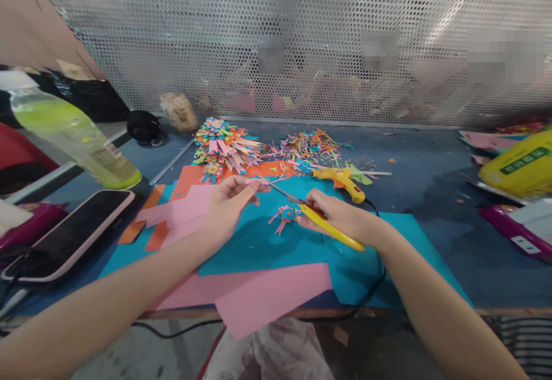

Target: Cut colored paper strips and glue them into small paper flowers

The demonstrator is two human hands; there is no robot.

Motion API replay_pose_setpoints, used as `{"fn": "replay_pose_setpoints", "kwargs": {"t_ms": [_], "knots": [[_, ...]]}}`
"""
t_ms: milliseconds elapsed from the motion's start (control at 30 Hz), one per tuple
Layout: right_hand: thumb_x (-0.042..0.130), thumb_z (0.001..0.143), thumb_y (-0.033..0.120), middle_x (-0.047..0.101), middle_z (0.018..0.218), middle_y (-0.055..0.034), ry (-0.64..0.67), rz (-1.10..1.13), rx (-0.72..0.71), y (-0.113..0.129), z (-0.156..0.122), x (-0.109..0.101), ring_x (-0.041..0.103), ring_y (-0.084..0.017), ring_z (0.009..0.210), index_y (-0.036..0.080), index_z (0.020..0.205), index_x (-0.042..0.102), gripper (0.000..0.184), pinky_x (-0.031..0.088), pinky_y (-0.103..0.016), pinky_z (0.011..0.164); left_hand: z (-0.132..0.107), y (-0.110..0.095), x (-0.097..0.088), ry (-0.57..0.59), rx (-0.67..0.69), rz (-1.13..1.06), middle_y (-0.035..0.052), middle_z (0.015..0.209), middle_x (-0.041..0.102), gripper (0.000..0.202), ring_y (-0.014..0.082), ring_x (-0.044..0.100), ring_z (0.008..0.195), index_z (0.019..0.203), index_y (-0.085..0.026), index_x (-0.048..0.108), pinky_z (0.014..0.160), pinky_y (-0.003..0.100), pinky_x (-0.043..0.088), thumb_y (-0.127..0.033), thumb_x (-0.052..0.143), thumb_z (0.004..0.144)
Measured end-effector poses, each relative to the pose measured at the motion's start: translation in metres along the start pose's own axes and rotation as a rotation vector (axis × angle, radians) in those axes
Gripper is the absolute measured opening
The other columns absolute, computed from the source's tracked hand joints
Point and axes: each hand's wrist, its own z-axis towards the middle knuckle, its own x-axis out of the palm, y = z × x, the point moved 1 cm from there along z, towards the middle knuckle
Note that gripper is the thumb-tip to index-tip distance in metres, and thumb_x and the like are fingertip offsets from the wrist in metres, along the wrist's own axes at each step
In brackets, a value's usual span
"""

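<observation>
My left hand (235, 199) pinches a small strip of pink paper (261, 184) between thumb and fingers. In my right hand (330, 210) is a pair of scissors (332, 231) with yellow handles, its blades pointing left at the pink strip. Whether the blades touch the paper I cannot tell. Just below them, a small paper rosette (285, 214) with pink tails and blue and orange bits lies on a blue paper sheet (259, 248). To the left of my left hand are pink paper pieces (183, 213) and orange paper pieces (131, 231).
Behind my hands stand a heap of paper rosettes (226, 144), a pile of paper scraps (314, 144) and a yellow glue gun (340, 180) with a black cord. A bottle (73, 133) and phone (73, 230) are at left. A perforated metal panel (302, 12) borders the back.
</observation>
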Motion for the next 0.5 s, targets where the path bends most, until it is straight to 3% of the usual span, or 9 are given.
{"fn": "replay_pose_setpoints", "kwargs": {"t_ms": [500], "knots": [[0.045, 0.075, 0.059, 0.049, 0.074, 0.0013, 0.009, -0.003, 0.013, 0.0019, -0.0005, -0.0001, 0.04, -0.01, 0.059, 0.02, 0.082, 0.038, 0.04, 0.033, -0.024, 0.052, -0.0004, 0.0007, -0.0002, 0.012, 0.002, 0.007, 0.0019, 0.072, 0.066, 0.014, 0.0171, 0.063, 0.077, 0.064, -0.02, 0.055, 0.052, 0.022, 0.044, -0.025, 0.068, 0.064]]}}
